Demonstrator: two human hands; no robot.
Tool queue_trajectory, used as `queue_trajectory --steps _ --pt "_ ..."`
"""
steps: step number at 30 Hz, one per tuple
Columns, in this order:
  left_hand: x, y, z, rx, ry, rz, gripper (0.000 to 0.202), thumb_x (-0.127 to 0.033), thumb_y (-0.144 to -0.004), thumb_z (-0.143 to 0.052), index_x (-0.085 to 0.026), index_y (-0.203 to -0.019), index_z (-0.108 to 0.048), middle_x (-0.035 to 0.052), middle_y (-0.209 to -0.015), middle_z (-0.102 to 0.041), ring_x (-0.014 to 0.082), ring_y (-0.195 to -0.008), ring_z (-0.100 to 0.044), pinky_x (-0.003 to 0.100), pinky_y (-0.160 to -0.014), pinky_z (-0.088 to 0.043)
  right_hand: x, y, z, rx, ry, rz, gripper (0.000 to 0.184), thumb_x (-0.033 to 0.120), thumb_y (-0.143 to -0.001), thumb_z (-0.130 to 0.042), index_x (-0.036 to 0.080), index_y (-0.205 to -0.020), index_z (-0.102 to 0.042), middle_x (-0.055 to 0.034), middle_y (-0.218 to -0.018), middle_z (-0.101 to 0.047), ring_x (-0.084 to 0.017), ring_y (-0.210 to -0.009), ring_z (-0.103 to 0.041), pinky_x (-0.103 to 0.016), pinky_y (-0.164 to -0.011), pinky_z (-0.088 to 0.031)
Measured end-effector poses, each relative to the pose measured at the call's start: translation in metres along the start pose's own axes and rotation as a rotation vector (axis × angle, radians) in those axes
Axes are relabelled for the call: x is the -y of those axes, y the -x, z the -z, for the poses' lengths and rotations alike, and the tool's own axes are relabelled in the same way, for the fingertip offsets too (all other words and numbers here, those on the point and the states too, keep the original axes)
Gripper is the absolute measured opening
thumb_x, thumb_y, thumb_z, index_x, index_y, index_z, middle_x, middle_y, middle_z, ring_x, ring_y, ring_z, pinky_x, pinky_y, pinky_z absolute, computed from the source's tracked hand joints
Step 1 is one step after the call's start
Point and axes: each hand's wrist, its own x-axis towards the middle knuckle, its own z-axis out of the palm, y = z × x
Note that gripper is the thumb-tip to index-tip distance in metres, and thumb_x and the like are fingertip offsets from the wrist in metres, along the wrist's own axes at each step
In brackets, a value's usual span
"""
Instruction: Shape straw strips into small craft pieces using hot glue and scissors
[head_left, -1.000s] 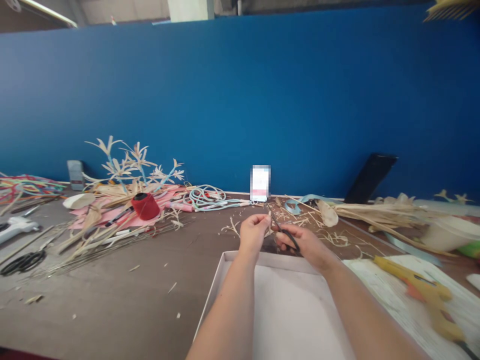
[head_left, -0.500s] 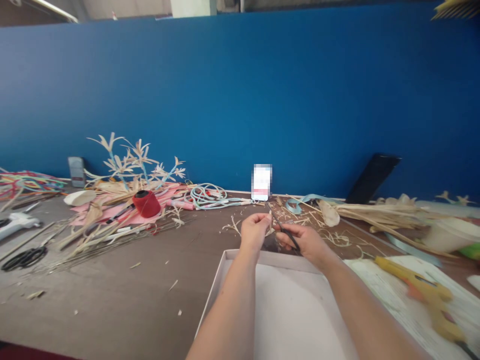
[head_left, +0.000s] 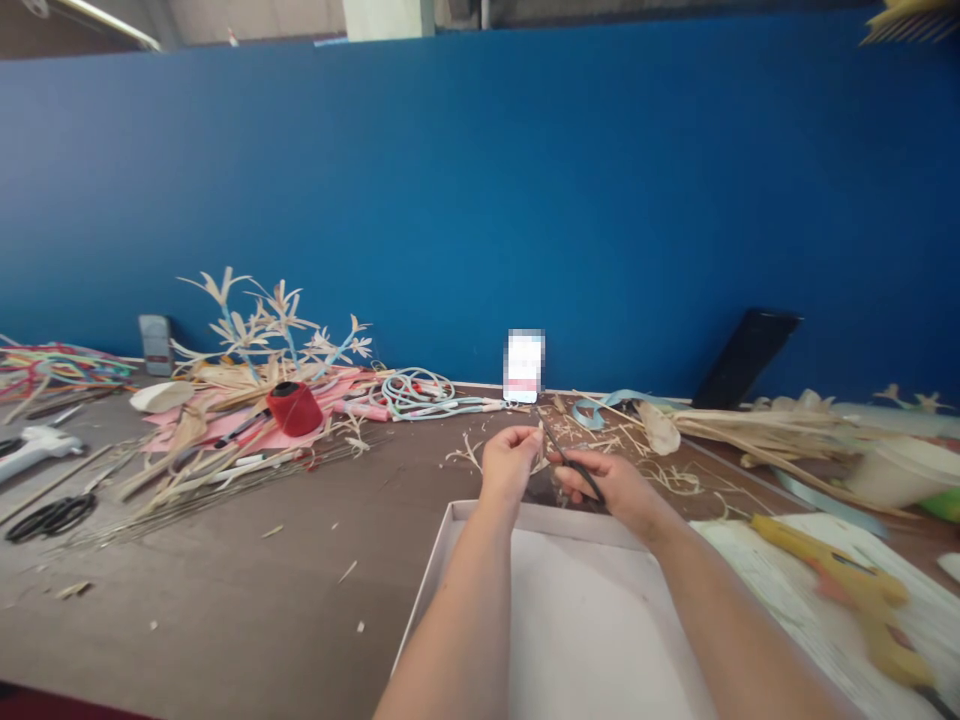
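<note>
My left hand [head_left: 511, 462] is closed in a pinch on a small pale strip [head_left: 541, 432], mostly hidden by the fingers. Dark-handled scissors [head_left: 579, 470] are in my right hand [head_left: 604, 482], their blades pointing up and left toward the pinched strip. The two hands are close together over the far edge of a shallow white box [head_left: 577, 600]. Pale cut scraps [head_left: 466, 452] lie on the table just left of my left hand.
A yellow glue gun [head_left: 847, 590] rests on paper at the right. On the left are a red thread spool [head_left: 295, 408], pale flowers on blue stems [head_left: 244, 335] and black-handled scissors [head_left: 52, 517]. A lit phone [head_left: 523, 366] leans on the blue partition [head_left: 480, 200].
The scissors' handle has shifted slightly to the right and down with my right hand. My left hand keeps its pinch in nearly the same place.
</note>
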Motion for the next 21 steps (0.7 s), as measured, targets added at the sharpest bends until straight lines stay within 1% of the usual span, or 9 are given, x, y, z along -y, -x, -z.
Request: queue_trajectory --steps 5,12,16,21 --pt "0.0011 -0.0002 -0.0003 0.001 -0.033 0.012 0.023 -0.033 -0.063 -0.066 -0.012 -0.072 -0.066 -0.0020 -0.056 -0.052 0.0055 -0.049 -0.038 0.020 -0.049 -0.030 0.0003 -0.0003 0.0002 0.016 -0.041 0.012 0.053 0.043 -0.063 -0.073 0.014 -0.106 -0.066 0.0000 -0.062 -0.057 -0.011 -0.056 -0.047 -0.027 -0.057 -0.041" --pt "0.0024 -0.0018 -0.0006 0.014 -0.014 0.006 0.021 -0.033 -0.062 -0.067 -0.013 -0.070 -0.065 -0.0025 -0.056 -0.053 0.0054 -0.048 -0.038 0.020 -0.049 -0.030 0.0023 0.0008 0.0001 0.028 -0.020 0.014 0.053 0.043 -0.063 -0.073 0.013 -0.106 -0.065 0.0017 -0.058 -0.054 -0.011 -0.054 -0.045 -0.026 -0.055 -0.039" --pt "0.0029 -0.0023 -0.0005 0.022 -0.007 0.003 0.021 -0.032 -0.063 -0.066 -0.013 -0.070 -0.065 -0.0029 -0.054 -0.051 0.0052 -0.048 -0.037 0.020 -0.048 -0.029 0.0010 -0.0001 0.0005 0.040 -0.008 0.022 0.054 0.044 -0.064 -0.073 0.013 -0.106 -0.065 0.0014 -0.058 -0.055 -0.011 -0.055 -0.046 -0.026 -0.055 -0.039" --pt "0.0023 -0.0022 -0.0001 0.023 0.003 0.023 0.020 -0.031 -0.063 -0.065 -0.013 -0.071 -0.064 -0.0035 -0.053 -0.049 0.0051 -0.047 -0.037 0.020 -0.048 -0.029 -0.0003 -0.0003 0.0004 0.019 0.022 0.023 0.056 0.048 -0.062 -0.073 0.014 -0.106 -0.066 0.0005 -0.059 -0.056 -0.012 -0.054 -0.048 -0.027 -0.055 -0.041"
